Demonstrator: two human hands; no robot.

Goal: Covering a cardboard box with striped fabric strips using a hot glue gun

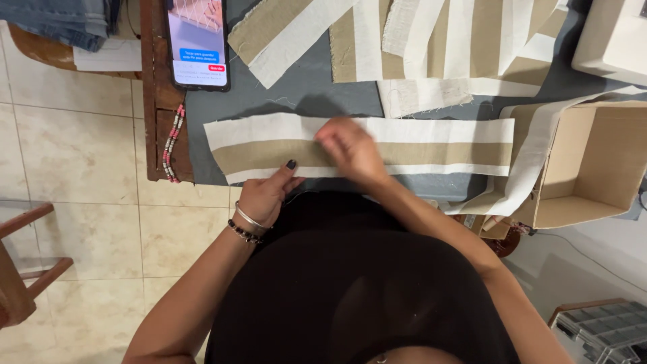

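The step in hand looks like flattening or folding a long striped fabric strip (431,145), cream along both edges and tan down the middle, which lies across the grey table cover (303,91). The left hand (264,195) sits at the strip's near edge, its thumb pressed on the cloth and the other fingers curled under or against the edge, seemingly pinching it. The right hand (350,149) lies on top of the strip near its middle, blurred, with fingers spread flat rather than gripping; whether they pinch anything I cannot tell. The strip runs out well past both hands, to the left of the left thumb and far to the right of the right fingers. A next move would probably call for keeping the near edge pinned while the flat hand slides along the length. A phone (197,42) lies beyond the left hand, an open cardboard box (593,168) beyond the strip's right end.
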